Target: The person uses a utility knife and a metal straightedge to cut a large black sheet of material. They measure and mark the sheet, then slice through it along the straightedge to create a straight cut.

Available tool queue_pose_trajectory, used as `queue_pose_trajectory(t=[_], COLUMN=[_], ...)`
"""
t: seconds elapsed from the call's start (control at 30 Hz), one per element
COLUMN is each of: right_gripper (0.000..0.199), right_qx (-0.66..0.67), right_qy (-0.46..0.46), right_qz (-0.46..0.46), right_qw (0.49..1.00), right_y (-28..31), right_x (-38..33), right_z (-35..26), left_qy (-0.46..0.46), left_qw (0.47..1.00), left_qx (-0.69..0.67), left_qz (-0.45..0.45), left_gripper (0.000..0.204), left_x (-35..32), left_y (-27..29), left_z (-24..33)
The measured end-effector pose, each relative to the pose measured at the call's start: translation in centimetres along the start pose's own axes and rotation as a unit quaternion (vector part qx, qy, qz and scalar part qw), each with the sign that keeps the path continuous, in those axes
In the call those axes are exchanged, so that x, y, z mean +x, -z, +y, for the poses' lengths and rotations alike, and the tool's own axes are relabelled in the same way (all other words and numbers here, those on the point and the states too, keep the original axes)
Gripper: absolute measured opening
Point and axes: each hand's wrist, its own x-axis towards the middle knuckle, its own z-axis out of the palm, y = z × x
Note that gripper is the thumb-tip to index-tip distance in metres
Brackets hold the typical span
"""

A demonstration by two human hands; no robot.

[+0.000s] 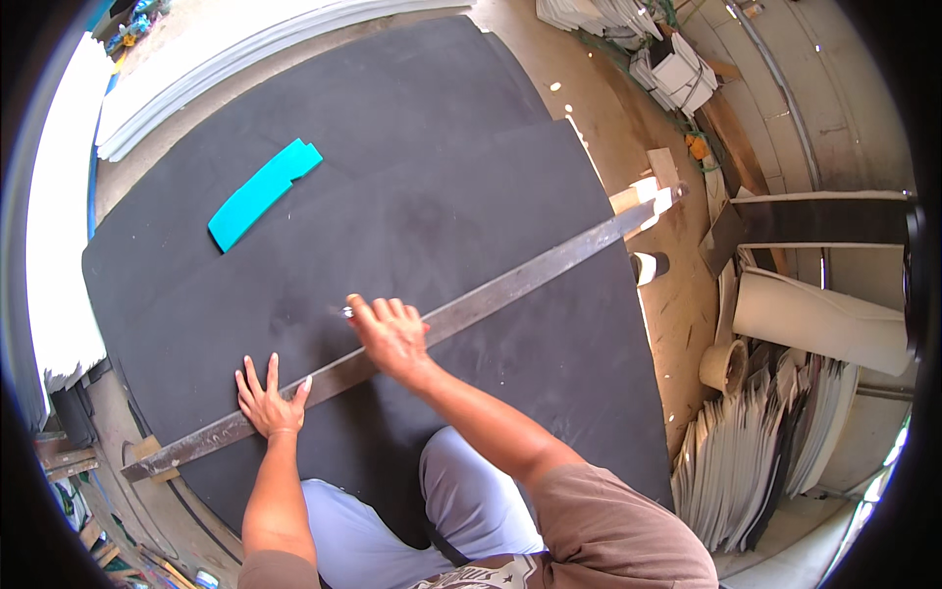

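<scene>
With the straightedge (530, 277) already laid under the spread left grip (270, 404), the right grip (392, 339) clasps a small tool (347, 312), black sheet (530, 393) beneath seemingly uncut.

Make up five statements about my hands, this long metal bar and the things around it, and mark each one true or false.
1. The left hand rests on the long metal bar, fingers spread. True.
2. The teal piece lies under the bar. False: it lies on the black sheeting, apart from the bar.
3. The bar runs past the sheeting's edge at its right end. True.
4. The right hand is nearer the bar's left end than the other hand. False: it is farther right along the bar.
5. A pale roll shows on the right side of the picture. True.
</scene>
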Motion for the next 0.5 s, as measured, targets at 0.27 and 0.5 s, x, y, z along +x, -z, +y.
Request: queue_pose_trajectory(t=[0.27, 0.5], right_gripper=[0.027, 0.024], right_qx=[-0.031, -0.009], right_qy=[0.003, -0.014], right_qz=[-0.129, -0.206], right_qw=[0.991, 0.978], right_y=[-5.4, -5.2], right_x=[0.3, 0.8], right_z=[-0.3, -0.2], left_qy=[-0.065, -0.068], left_qw=[0.998, 0.998], left_qx=[0.010, -0.005], left_qz=[0.018, 0.003], left_gripper=[0.088, 0.089], left_x=[-0.2, 0.3], left_y=[-0.9, -0.4], left_z=[-1.5, -1.1])
